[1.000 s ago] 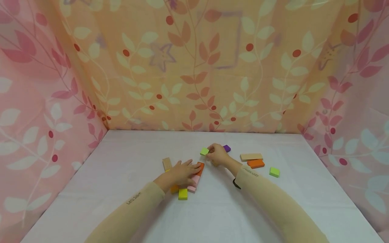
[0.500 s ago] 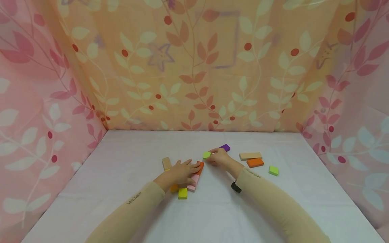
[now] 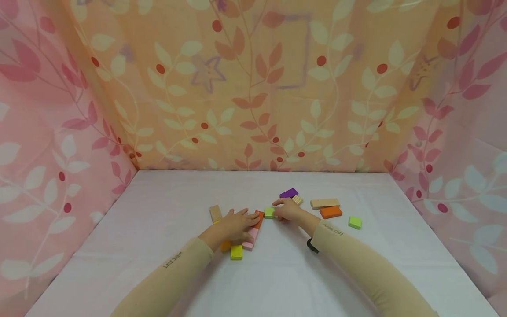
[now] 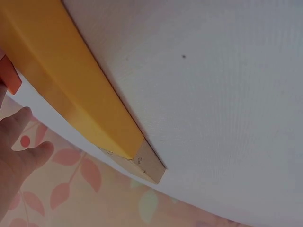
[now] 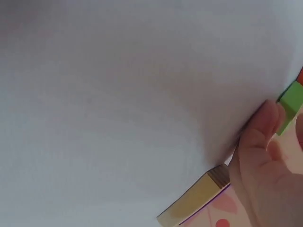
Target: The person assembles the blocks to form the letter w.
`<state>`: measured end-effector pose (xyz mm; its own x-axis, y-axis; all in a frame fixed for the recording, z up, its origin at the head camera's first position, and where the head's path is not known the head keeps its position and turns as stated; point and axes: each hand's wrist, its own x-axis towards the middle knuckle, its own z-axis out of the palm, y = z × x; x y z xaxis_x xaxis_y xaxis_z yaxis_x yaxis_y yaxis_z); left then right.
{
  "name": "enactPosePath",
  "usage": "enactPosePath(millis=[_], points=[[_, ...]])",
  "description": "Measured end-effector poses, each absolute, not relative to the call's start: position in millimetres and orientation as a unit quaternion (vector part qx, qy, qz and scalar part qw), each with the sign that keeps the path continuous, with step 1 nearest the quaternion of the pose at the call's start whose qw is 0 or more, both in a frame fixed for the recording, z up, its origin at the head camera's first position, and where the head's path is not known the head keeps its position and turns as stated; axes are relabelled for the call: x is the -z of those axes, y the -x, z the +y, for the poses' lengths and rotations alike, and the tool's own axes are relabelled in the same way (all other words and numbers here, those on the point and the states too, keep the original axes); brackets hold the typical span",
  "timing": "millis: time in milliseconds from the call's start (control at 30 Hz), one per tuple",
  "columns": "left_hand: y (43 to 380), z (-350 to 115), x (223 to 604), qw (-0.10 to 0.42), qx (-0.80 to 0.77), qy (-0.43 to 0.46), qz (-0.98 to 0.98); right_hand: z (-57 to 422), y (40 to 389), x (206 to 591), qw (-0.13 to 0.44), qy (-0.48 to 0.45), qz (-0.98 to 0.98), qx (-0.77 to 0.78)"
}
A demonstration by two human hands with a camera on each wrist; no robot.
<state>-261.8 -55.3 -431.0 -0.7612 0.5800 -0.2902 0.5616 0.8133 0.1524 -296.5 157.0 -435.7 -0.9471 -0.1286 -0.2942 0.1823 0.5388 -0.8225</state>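
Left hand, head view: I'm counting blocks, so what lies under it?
The left hand partly covers an orange-red rectangular block, a pink rectangular block and a yellow-orange rectangular block; anything wholly beneath the palm is hidden.

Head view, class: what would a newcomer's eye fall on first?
Probably the leafy orange backdrop behind the white table, filling the upper middle. Next, at mid-table, the left hand spread over coloured blocks and the right hand at a light green block. Just beyond the right hand, a purple block stands out.
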Motion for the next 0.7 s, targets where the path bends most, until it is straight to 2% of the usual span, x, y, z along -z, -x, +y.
enactPosePath(millis=[233, 700], points=[[262.7, -55.3, 433.7, 0.166, -0.036, -0.307, 0.937, 153.3, 294.0, 435.1, 0.153, -0.018, 0.892, 0.424], [259.0, -54.9, 427.1, 0.170, -0.027, -0.302, 0.938, 149.3, 296.8, 438.1, 0.128, -0.012, 0.901, 0.414]])
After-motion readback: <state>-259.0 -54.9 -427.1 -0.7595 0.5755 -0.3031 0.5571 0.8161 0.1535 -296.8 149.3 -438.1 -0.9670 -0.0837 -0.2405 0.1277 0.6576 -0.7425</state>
